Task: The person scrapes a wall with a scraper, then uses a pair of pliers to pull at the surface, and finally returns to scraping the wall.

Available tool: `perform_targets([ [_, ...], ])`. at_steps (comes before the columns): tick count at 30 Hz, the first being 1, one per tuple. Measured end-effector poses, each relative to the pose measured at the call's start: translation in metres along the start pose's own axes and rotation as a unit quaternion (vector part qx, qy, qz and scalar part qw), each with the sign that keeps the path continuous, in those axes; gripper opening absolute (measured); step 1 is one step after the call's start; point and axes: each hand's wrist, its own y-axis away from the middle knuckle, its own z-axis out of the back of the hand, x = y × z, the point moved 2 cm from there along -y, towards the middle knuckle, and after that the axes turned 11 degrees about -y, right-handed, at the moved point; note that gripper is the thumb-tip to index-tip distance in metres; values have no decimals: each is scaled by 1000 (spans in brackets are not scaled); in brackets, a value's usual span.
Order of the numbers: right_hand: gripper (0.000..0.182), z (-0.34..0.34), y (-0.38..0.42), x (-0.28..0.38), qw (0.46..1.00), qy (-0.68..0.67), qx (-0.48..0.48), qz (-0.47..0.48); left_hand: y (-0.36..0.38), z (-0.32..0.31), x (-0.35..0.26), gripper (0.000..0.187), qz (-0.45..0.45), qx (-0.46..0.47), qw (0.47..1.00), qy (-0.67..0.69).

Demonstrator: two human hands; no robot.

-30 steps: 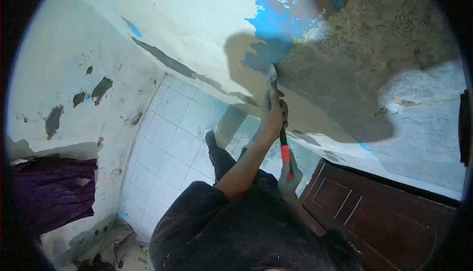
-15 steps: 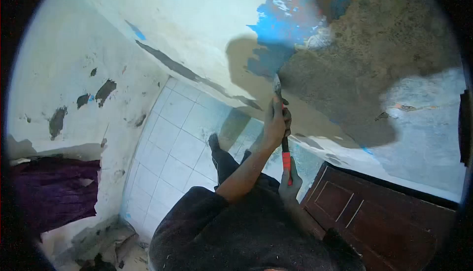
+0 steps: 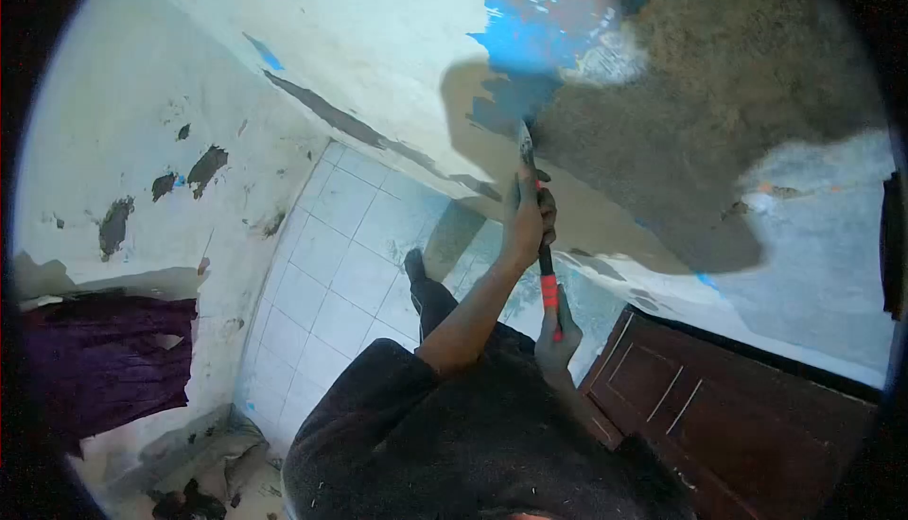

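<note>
A long scraper (image 3: 547,265) with a black shaft, a red grip and a narrow metal blade (image 3: 526,142) slants up toward the wall (image 3: 378,57). Around its upper shaft, just below the blade, my left hand (image 3: 528,217) is closed. Lower down, my right hand (image 3: 556,340) wraps the red end of the handle. The blade tip lies at the lower edge of the blue patch (image 3: 515,99), beside bare grey-brown plaster (image 3: 662,142); firm contact is hard to make out. Shadows of my head and arms darken this area.
White floor tiles (image 3: 326,255) lie below, with my foot (image 3: 414,265) on them. To the right is a brown panelled door (image 3: 728,407). Purple cloth (image 3: 113,359) hangs at left by a patchy wall (image 3: 151,123). Debris (image 3: 199,496) sits in the lower left corner.
Both hands and the scraper have moved slightly up and to the left along the wall. The grip looks the same, and the view has shifted a little.
</note>
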Motion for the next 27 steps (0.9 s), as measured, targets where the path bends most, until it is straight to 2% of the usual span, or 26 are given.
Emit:
perform_targets([
  [1, 38, 3, -4, 5, 1000, -3, -12, 18, 3, -1, -1, 38, 1, 4, 1000, -2],
  [2, 38, 10, -2, 3, 1000, -1, 18, -25, 5, -5, -3, 39, -7, 9, 1000, -9],
  [5, 39, 1, -4, -14, 1000, 12, 10, 5, 4, -3, -11, 38, -16, 21, 999, 21],
  [6, 38, 3, -5, -5, 993, 14, 35, -109, 2, -3, -11, 38, -12, 26, 999, 27],
  [7, 38, 3, -3, -4, 993, 12, 35, -113, 3, 0, -9, 38, -5, 30, 999, 30],
  [10, 38, 8, -1, -3, 1000, 12, -4, 10, 1, 2, 5, 38, 3, 45, 999, 23],
  [13, 38, 1, -10, -5, 1000, 5, 20, -11, 2, 3, -5, 37, 1, 43, 999, 28],
  [14, 38, -2, -11, -6, 999, 27, 7, 39, 4, 1, -13, 37, -15, 39, 999, 26],
  [15, 38, 1, -9, -10, 999, 24, 7, 39, 6, -2, -10, 37, -16, 38, 999, 22],
  [18, 37, 6, -2, -4, 999, -34, -4, -23, 6, -4, -8, 36, -4, 27, 999, 23],
  [20, 37, -2, -12, -5, 1000, -27, -1, -13, -2, 2, -7, 41, -28, 38, 999, 14],
  [23, 36, 0, -6, -14, 1000, -1, 3, -27, 0, 6, -7, 38, -32, 53, 998, 27],
  [24, 36, 3, -2, -10, 1000, -6, -12, -1, 3, 2, -3, 40, -3, 41, 998, 42],
  [27, 34, 6, -5, -4, 997, -26, -32, 63, 13, -10, -1, 41, -11, 65, 998, 16],
])
